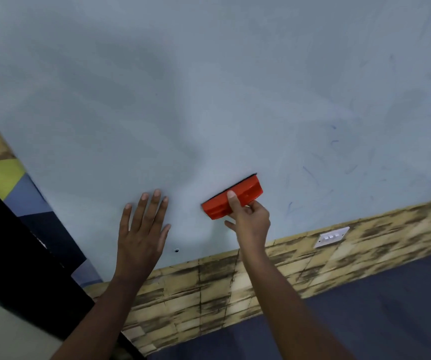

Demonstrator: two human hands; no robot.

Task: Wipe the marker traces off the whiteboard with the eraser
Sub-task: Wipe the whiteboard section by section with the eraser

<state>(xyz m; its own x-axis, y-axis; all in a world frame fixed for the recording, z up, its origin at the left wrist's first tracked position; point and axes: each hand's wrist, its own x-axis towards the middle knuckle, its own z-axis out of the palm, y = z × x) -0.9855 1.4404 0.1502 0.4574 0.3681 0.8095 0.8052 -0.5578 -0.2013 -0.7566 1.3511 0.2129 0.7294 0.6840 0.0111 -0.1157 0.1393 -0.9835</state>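
Note:
The whiteboard (209,87) fills most of the head view, pale grey-blue and tilted. An orange eraser (245,192) with a dark felt edge lies flat against the board near its lower edge. My right hand (248,219) grips the eraser from below, index finger laid over its back. My left hand (144,229) presses flat on the board with straight, spread fingers, to the left of the eraser. Faint blue marker traces (334,141) are scattered over the board's right part, to the right of the eraser.
Under the board runs a tan, brick-patterned wall strip (209,289) with a white switch plate (331,237). A small screw hole (176,250) marks the board near its bottom edge. Dark blue floor (365,307) lies lower right; a black frame (14,255) stands at left.

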